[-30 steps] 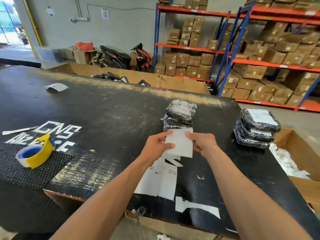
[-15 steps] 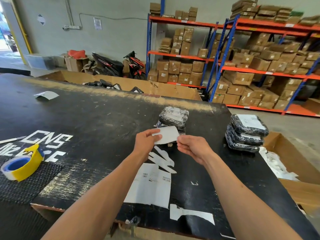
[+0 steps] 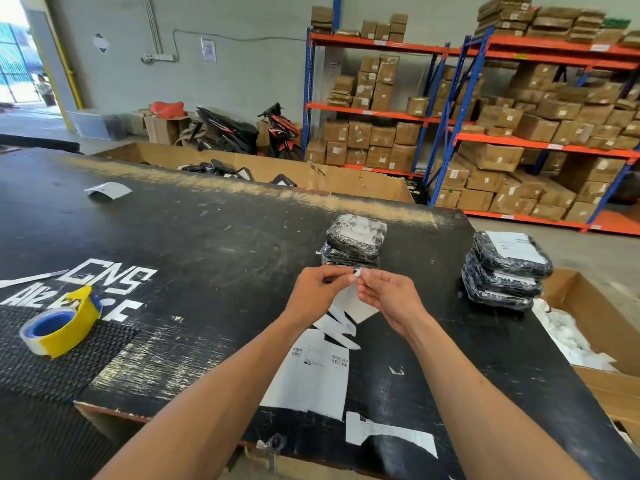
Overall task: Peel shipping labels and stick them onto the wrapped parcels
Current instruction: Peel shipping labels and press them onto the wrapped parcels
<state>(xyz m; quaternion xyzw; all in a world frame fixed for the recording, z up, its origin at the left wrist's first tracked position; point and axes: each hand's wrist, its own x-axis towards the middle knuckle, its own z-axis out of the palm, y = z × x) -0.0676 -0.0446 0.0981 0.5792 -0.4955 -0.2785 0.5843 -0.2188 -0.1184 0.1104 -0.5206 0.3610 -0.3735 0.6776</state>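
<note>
Over the black table [image 3: 207, 244], my left hand [image 3: 317, 292] and my right hand [image 3: 388, 296] meet, both pinching the top corner of a white shipping label [image 3: 353, 303] that hangs below my fingers. Just beyond them stands a stack of black wrapped parcels [image 3: 355, 242] whose top one has no label. A second stack of wrapped parcels [image 3: 505, 268], with a white label on top, stands to the right. More labels on a white sheet [image 3: 311, 372] lie on the table under my forearms.
A blue and yellow tape roll [image 3: 59, 327] sits on a rubber mat at the left. An open cardboard box [image 3: 595, 341] holds white backing scraps at the table's right edge. A long cardboard bin [image 3: 270, 171] lies behind the table. Shelves of cartons [image 3: 502, 133] fill the back.
My hands have come together at the label's top corner, and the label now hangs down instead of lying flat between them. The camera view tilted up slightly.
</note>
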